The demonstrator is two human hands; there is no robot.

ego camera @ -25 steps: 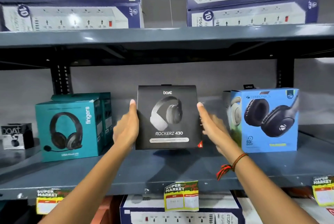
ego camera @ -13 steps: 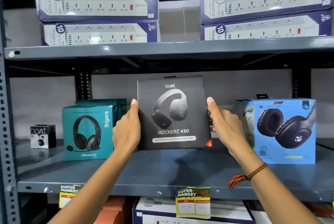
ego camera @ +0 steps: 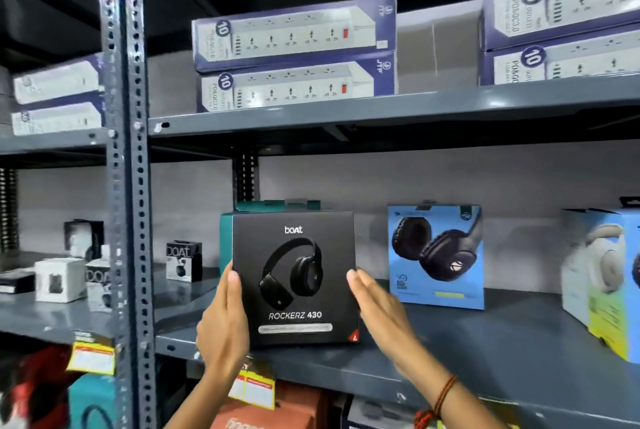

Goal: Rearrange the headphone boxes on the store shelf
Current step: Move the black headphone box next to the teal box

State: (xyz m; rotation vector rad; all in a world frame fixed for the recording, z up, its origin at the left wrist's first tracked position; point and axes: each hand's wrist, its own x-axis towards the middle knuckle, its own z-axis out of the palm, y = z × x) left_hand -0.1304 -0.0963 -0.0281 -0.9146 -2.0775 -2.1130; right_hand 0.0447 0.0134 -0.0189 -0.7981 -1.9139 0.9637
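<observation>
Between both hands (ego camera: pixel 298 321), gripped at its sides, stands an upright black headphone box (ego camera: pixel 294 276) marked "ROCKERZ 430".

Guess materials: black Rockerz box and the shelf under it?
Black Rockerz box: looks like printed cardboard with a matte finish, given its sharp folded edges and little glare. Shelf: probably grey painted steel; it shows a soft sheen, a chipped front lip and perforated uprights.

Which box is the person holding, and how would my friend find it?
Look at the middle grey shelf, under the long purple power-strip boxes. Near its front, the left hand and right hand hold the black box by its sides. It alone is all black, printed "boAt ROCKERZ 430", standing before a teal box; the neighbour to the right is a blue box.
</observation>
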